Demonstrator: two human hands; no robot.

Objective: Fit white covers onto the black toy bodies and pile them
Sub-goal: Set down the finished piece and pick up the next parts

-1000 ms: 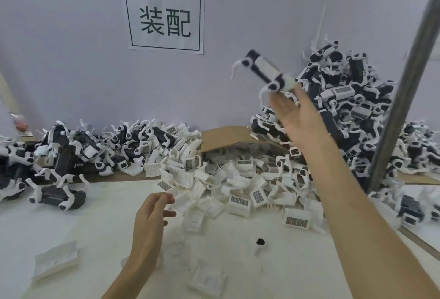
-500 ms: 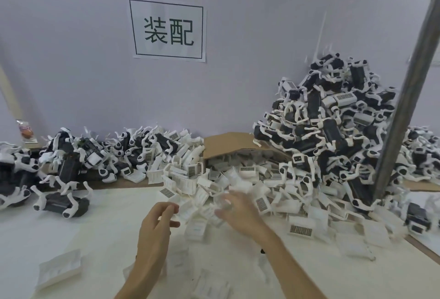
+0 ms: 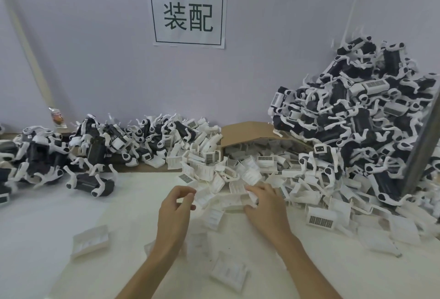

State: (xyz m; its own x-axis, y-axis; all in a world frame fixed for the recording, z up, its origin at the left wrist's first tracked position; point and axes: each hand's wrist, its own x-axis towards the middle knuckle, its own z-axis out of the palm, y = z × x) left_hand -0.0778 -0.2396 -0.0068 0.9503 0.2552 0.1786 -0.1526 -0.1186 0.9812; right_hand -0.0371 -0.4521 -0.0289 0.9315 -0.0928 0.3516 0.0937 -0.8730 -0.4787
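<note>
table (image 3: pixel 71 215): heap of covers (image 3: pixel 238 172) centre, spilling from cardboard box (image 3: pixel 245 132) behind it; toy bodies (image 3: pixel 147 137) left along the wall (image 3: pixel 95 60), tall pile of toys (image 3: pixel 357 113) right, pole (image 3: pixel 422 146) in front of it; sign (image 3: pixel 188 15) on wall above; left hand (image 3: pixel 175 206), right hand (image 3: pixel 266 206) at heap's near edge, right one round a cover (image 3: pixel 234 200)

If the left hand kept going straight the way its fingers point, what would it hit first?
Most likely the white covers right ahead of the left hand; its fingers point at the heap's near edge. Depth is unclear, so it might skim over.
</note>
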